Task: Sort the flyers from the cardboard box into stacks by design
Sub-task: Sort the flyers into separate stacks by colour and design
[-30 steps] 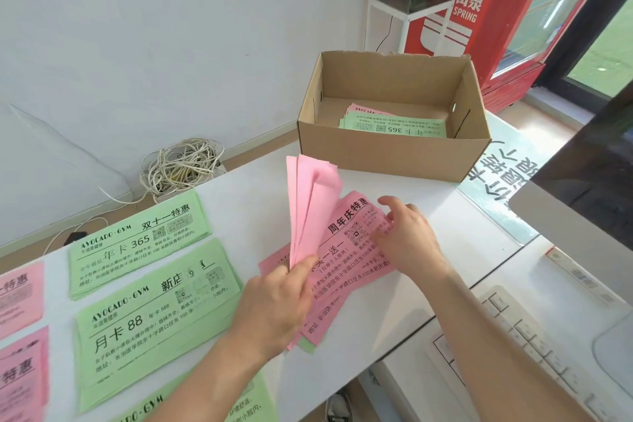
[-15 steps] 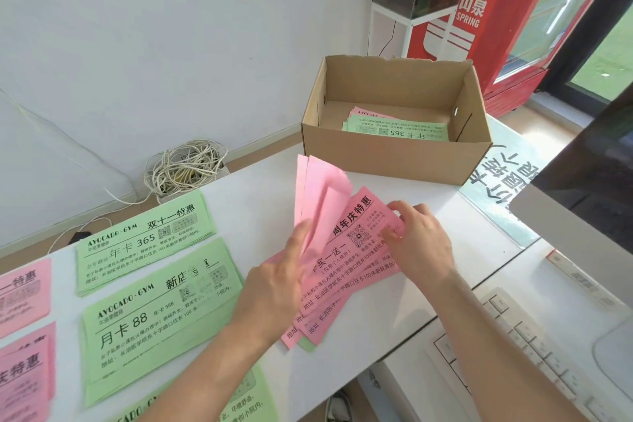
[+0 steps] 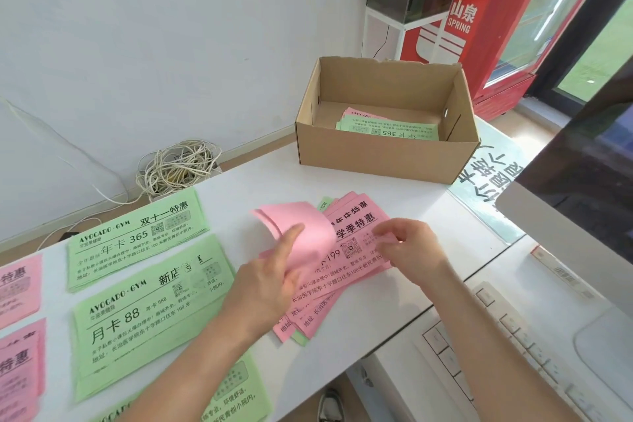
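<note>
Pink flyers [image 3: 301,233] lower in left hand [image 3: 270,284]

pink flyers [image 3: 346,260] and green flyers [image 3: 137,236] bear black print; brown cardboard box [image 3: 383,151], white table [image 3: 260,192].

The single view comes from a wide-angle camera on the person's head, looking forward and steeply down across the white table [image 3: 260,188]. It sits close: both forearms enter from the near edge, and the left hand [image 3: 270,281] and right hand [image 3: 411,250] meet over the pink flyers [image 3: 356,271] at centre frame. The cardboard box [image 3: 376,154] lies farther off, right of centre. The wall [image 3: 171,44] fills the far left (straight lines bow toward the edges), and a monitor [image 3: 589,181] crowds the right.
</note>
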